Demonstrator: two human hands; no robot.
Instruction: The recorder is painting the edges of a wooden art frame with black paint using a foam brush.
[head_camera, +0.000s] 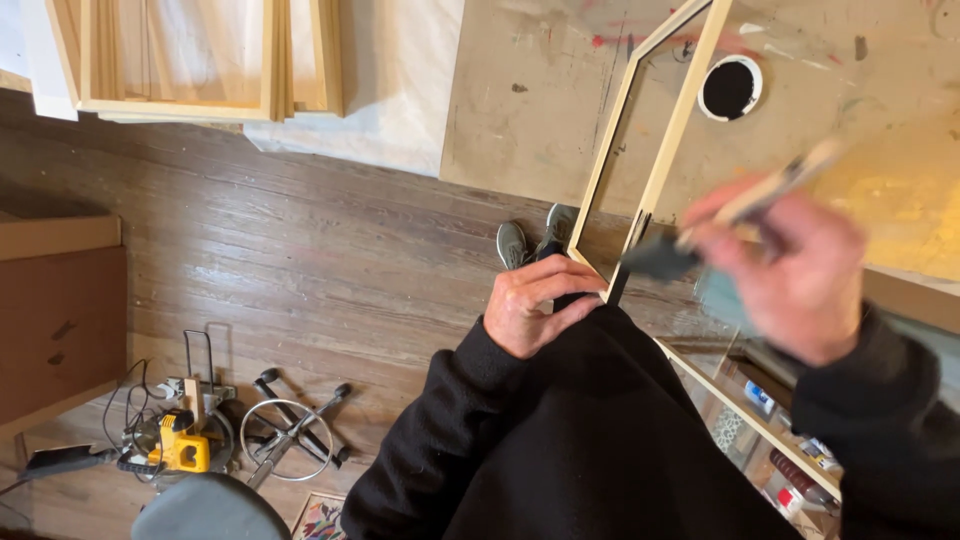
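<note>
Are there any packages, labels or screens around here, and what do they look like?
No screens or signs.
Small boxes: on the shelf under the table, lower right; white with blue, partly hidden.
Cans: same shelf, lower down; dark red with a white band, too blurred to tell more.
Cardboard box: left edge, on the floor; plain brown.

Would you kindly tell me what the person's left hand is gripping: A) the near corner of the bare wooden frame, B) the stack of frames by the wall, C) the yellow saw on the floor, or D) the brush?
A: the left hand is closed around the near corner of the wooden frame, while the blurred right hand holds the brush just beside that corner.
</note>
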